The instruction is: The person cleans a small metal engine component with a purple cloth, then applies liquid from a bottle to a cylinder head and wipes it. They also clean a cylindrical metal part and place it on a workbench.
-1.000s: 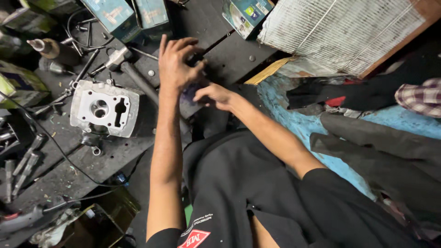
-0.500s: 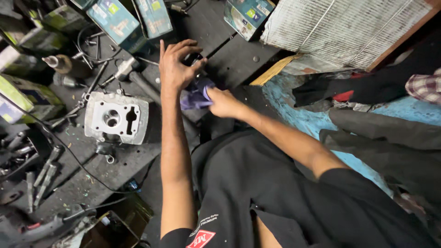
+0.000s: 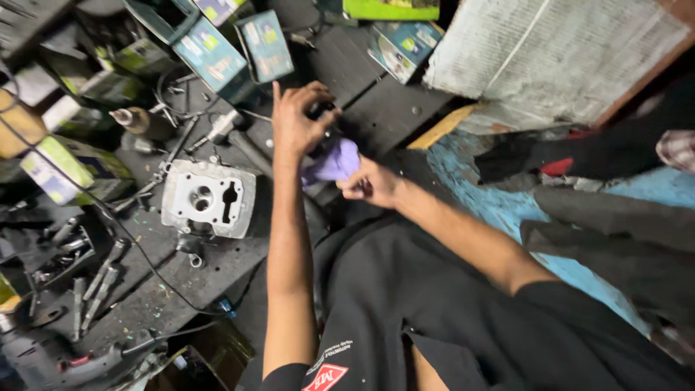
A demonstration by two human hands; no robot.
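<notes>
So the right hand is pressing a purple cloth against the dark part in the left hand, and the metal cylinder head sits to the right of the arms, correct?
Not quite. In the head view the metal cylinder head lies left of the arms, not right. The rest holds: the right hand presses the purple cloth against the dark part in the left hand.

A dark grimy floor [image 3: 181, 289] bears a cylinder head [image 3: 208, 198], boxes [image 3: 217, 58] and bolts [image 3: 94, 282].

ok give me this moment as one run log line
left hand: grips small dark part | right hand: holds purple cloth against it | metal cylinder head: on dark bench, left of arm, untouched
</notes>
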